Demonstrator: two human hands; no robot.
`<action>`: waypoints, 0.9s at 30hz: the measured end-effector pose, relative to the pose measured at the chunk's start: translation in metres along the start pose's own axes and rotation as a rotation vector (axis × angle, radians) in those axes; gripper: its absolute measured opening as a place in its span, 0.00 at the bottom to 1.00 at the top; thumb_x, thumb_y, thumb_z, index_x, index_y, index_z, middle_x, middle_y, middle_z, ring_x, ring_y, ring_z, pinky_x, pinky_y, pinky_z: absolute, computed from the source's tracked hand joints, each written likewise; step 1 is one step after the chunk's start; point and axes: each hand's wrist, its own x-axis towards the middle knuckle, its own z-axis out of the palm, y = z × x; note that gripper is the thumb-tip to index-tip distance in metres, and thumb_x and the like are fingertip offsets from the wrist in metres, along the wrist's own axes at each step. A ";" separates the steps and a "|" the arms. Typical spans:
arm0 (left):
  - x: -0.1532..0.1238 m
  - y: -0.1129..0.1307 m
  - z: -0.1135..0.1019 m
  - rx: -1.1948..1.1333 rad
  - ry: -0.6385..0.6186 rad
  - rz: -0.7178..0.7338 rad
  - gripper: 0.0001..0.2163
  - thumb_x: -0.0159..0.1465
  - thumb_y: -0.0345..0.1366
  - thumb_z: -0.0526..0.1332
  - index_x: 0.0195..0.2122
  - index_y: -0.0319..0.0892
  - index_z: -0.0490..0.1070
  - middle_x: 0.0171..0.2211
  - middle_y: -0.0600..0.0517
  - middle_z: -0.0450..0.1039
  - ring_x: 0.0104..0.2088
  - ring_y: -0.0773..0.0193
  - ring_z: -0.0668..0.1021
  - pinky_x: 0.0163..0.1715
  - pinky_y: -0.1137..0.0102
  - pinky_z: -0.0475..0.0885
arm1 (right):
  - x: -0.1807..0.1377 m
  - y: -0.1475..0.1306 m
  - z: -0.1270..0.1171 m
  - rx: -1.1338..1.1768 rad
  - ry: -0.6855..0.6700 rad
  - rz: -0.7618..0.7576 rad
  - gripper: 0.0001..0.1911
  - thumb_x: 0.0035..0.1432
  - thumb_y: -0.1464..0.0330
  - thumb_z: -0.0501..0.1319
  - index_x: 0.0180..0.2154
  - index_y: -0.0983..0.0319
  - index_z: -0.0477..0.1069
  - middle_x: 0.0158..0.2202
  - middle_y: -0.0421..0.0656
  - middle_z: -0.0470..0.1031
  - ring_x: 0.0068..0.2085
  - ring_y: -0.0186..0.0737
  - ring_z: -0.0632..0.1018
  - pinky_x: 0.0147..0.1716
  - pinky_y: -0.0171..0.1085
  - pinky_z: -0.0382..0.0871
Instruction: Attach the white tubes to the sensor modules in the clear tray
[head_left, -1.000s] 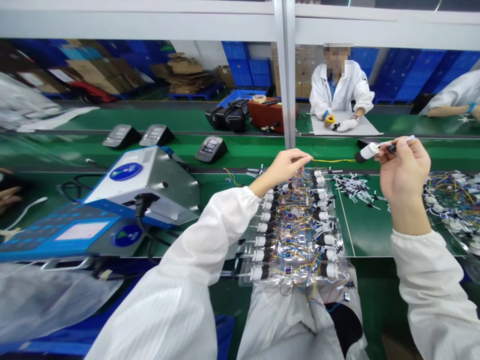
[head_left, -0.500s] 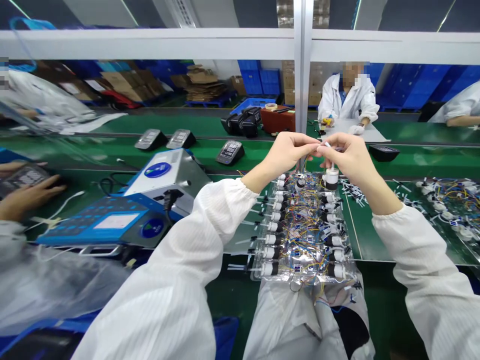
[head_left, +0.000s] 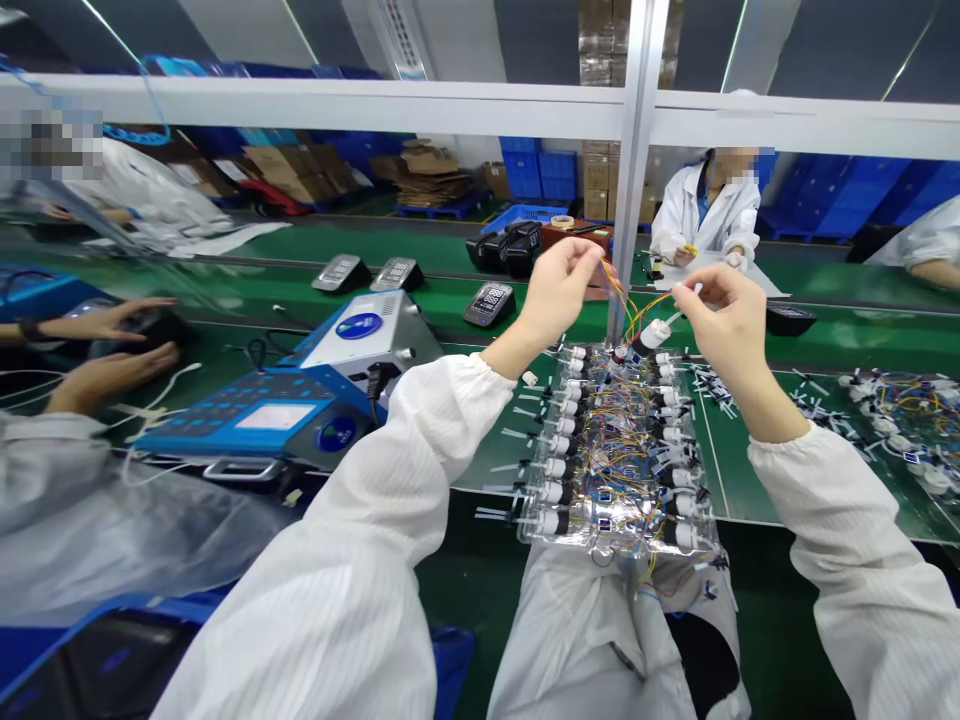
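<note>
White cylinder (head_left: 654, 333), yellow–orange wires (head_left: 628, 298) looped

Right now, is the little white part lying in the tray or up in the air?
In the air. The small white part hangs from wires between both hands, above the tray.

This is a factory assembly line. A long green surface (head_left: 525, 300) runs between facing rows of people in white coats (head_left: 705, 215), with a blue test machine (head_left: 300, 400), small meters (head_left: 489, 302) and a tray of wired parts (head_left: 615, 450) on it. Stacked blue crates (head_left: 544, 172) and cardboard boxes (head_left: 427, 170) fill the back.
</note>
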 end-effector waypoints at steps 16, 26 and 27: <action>0.010 0.013 -0.060 -0.264 0.323 -0.031 0.10 0.69 0.40 0.68 0.35 0.46 0.68 0.26 0.58 0.69 0.19 0.75 0.68 0.14 0.80 0.58 | 0.017 -0.006 -0.017 0.338 0.122 0.045 0.15 0.63 0.54 0.68 0.38 0.55 0.66 0.30 0.36 0.73 0.30 0.35 0.79 0.27 0.36 0.76; 0.029 0.001 -0.087 -0.027 0.364 0.166 0.10 0.70 0.45 0.65 0.39 0.45 0.70 0.27 0.57 0.70 0.18 0.76 0.70 0.17 0.80 0.63 | 0.012 -0.026 -0.011 0.428 0.002 0.102 0.17 0.62 0.54 0.70 0.39 0.52 0.63 0.29 0.32 0.73 0.18 0.27 0.60 0.16 0.35 0.51; 0.026 -0.002 -0.084 -0.012 0.325 0.150 0.10 0.70 0.45 0.65 0.39 0.45 0.70 0.27 0.57 0.71 0.18 0.76 0.70 0.18 0.80 0.63 | 0.012 -0.025 -0.008 0.446 -0.020 0.109 0.17 0.62 0.53 0.70 0.40 0.51 0.64 0.29 0.31 0.72 0.18 0.27 0.60 0.16 0.35 0.51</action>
